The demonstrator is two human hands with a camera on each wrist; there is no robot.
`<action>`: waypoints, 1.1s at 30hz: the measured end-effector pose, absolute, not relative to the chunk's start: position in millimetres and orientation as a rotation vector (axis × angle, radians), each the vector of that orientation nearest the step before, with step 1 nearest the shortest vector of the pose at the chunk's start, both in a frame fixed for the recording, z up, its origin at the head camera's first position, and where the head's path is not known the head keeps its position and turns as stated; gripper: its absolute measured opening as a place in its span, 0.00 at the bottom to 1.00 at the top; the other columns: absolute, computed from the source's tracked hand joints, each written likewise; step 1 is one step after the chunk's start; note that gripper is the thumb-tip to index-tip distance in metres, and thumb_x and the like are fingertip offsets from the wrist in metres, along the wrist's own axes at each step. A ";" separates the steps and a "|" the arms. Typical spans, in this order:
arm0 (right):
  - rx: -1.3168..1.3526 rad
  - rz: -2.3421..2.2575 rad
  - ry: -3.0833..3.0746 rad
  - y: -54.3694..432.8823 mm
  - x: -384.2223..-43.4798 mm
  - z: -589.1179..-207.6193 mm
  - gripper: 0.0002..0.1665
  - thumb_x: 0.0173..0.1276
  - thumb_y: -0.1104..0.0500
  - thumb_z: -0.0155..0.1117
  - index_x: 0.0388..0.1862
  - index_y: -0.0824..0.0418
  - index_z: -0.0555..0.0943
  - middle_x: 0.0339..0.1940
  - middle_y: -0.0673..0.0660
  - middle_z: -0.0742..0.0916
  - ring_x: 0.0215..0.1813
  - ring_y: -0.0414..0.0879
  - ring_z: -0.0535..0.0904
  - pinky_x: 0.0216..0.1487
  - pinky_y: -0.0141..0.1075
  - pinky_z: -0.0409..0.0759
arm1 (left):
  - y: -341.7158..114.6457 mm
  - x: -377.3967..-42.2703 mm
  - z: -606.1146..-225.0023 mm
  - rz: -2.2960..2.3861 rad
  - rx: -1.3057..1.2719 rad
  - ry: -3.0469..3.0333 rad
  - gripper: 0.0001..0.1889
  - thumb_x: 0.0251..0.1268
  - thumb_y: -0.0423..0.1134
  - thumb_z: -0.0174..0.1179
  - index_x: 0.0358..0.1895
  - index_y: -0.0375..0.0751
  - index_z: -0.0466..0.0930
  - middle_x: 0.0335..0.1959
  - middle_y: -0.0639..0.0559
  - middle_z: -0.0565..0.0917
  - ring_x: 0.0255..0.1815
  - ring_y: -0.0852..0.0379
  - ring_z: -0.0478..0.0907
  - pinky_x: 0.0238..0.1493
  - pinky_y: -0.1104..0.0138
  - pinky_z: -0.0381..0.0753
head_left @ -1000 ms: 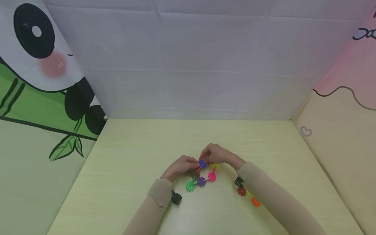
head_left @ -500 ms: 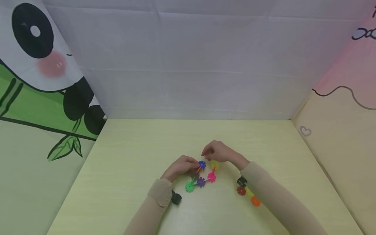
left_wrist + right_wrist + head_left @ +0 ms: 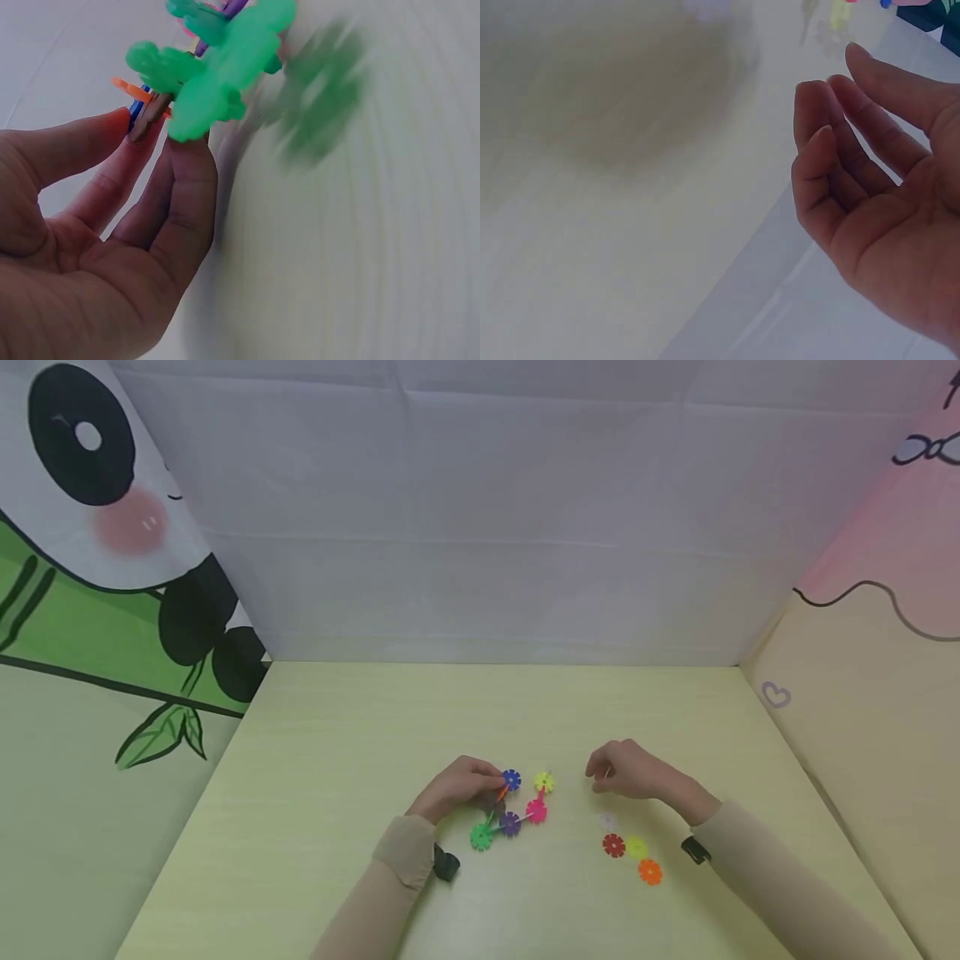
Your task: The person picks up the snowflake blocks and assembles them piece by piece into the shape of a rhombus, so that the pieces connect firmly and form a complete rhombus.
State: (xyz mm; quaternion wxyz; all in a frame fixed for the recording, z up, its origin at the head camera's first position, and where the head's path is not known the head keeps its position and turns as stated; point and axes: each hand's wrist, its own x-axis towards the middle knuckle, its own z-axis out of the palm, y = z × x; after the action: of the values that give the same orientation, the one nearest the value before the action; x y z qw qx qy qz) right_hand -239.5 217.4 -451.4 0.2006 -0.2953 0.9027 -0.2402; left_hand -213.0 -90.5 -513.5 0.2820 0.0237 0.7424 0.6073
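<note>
My left hand (image 3: 461, 787) pinches a chain of interlocking snowflake discs between thumb and fingers. In the left wrist view a brown disc (image 3: 150, 116) sits at the fingertips beside a blue one, with green discs (image 3: 232, 67) rising in front. From above, the blue disc (image 3: 512, 780) is at the fingers; a green disc (image 3: 482, 837), a purple disc (image 3: 510, 824), a pink disc (image 3: 536, 812) and a yellow disc (image 3: 544, 782) curve around to the right. My right hand (image 3: 637, 771) hovers right of the chain, fingers loosely bent, holding nothing in the right wrist view.
Loose discs lie on the pale table (image 3: 360, 710) below my right hand: a whitish disc (image 3: 607, 821), a red disc (image 3: 613, 846), a yellow-green disc (image 3: 637, 847) and an orange disc (image 3: 650, 872). A white cloth wall (image 3: 495, 593) closes off the back.
My right hand has left the blue and yellow discs, rising a little and then moving right. The loose discs are now uncovered. My left hand keeps its hold on the chain.
</note>
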 end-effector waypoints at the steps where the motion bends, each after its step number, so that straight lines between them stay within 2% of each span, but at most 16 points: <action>1: -0.821 -0.665 2.518 223.1 -236.6 -455.9 0.08 0.59 0.65 0.70 0.38 0.62 0.84 0.31 0.47 0.83 0.34 0.42 0.76 0.36 0.37 0.76 | -90.7 -212.6 -513.4 1.630 0.061 1.985 0.07 0.63 0.37 0.63 0.38 0.36 0.85 0.30 0.45 0.85 0.29 0.52 0.81 0.36 0.61 0.80; 7: -0.729 -0.736 2.457 246.4 -221.5 -478.1 0.12 0.56 0.66 0.73 0.39 0.59 0.83 0.36 0.50 0.83 0.37 0.46 0.77 0.40 0.41 0.77 | -92.4 -211.6 -513.8 1.640 0.048 1.965 0.08 0.64 0.37 0.62 0.39 0.35 0.85 0.31 0.43 0.85 0.31 0.50 0.83 0.38 0.60 0.80; 14: -0.698 -0.795 2.421 252.2 -215.5 -490.2 0.14 0.54 0.66 0.74 0.39 0.55 0.84 0.38 0.50 0.82 0.36 0.47 0.75 0.38 0.41 0.76 | -93.4 -211.7 -514.3 1.652 0.035 1.958 0.09 0.64 0.37 0.62 0.40 0.33 0.84 0.31 0.43 0.85 0.30 0.50 0.83 0.37 0.60 0.80; 21: -0.688 -0.772 2.439 250.4 -213.7 -494.7 0.13 0.53 0.66 0.74 0.36 0.54 0.82 0.35 0.49 0.80 0.35 0.47 0.73 0.37 0.40 0.75 | -93.8 -209.5 -512.9 1.663 0.039 1.948 0.10 0.64 0.37 0.61 0.41 0.31 0.83 0.32 0.41 0.85 0.31 0.51 0.83 0.38 0.60 0.80; 28: -0.687 -0.767 2.454 247.9 -211.5 -493.2 0.13 0.54 0.68 0.72 0.36 0.57 0.79 0.31 0.50 0.78 0.34 0.47 0.71 0.35 0.39 0.74 | -94.5 -208.8 -511.1 1.655 0.030 1.952 0.10 0.64 0.37 0.61 0.40 0.32 0.83 0.32 0.42 0.85 0.31 0.51 0.83 0.39 0.60 0.80; 33: -0.653 -0.777 2.499 249.2 -213.9 -496.8 0.10 0.58 0.66 0.70 0.33 0.55 0.77 0.27 0.49 0.78 0.33 0.46 0.72 0.35 0.39 0.74 | -95.5 -208.9 -511.8 1.649 0.028 1.955 0.10 0.64 0.37 0.61 0.40 0.32 0.84 0.32 0.43 0.85 0.31 0.51 0.83 0.39 0.61 0.80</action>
State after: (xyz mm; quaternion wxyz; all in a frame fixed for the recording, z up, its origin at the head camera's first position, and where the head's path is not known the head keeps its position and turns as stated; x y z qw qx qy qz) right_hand -213.9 249.2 -496.8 0.2202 -0.2360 0.9038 -0.2811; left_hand -208.9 -95.5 -511.8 0.2878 0.0105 0.7318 0.6176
